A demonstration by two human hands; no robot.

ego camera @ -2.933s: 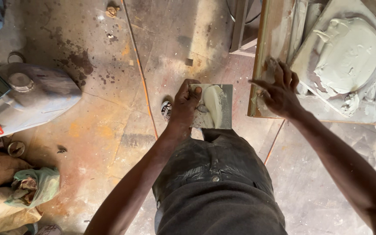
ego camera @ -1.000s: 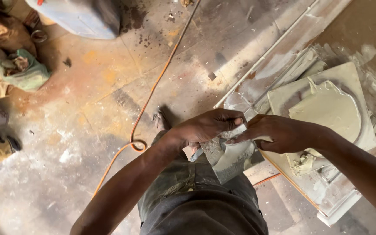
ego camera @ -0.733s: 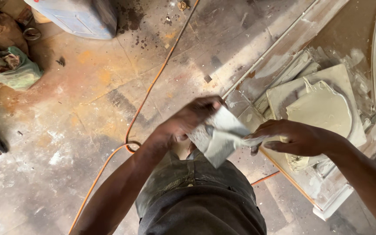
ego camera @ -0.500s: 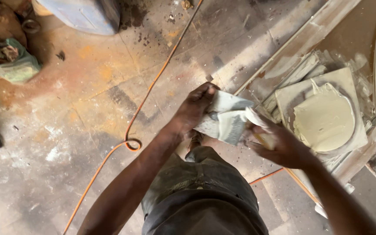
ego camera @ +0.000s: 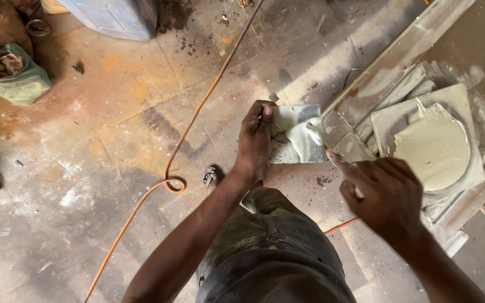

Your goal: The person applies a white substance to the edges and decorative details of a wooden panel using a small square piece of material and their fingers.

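The left hand [ego camera: 255, 140] grips the left edge of a board [ego camera: 294, 134] carrying putty [ego camera: 305, 143]; the right hand [ego camera: 385, 193] sits just right of it, a blade [ego camera: 332, 160] reaching onto the putty. Right of both, a slab [ego camera: 439, 143] lies on a door [ego camera: 456, 50]. A cable [ego camera: 192, 123] crosses the floor [ego camera: 85, 168] left of the hands, with a bag [ego camera: 12, 76] far left and a container [ego camera: 116, 17] behind.

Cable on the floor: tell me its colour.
Orange; the cable shows best in the head view.
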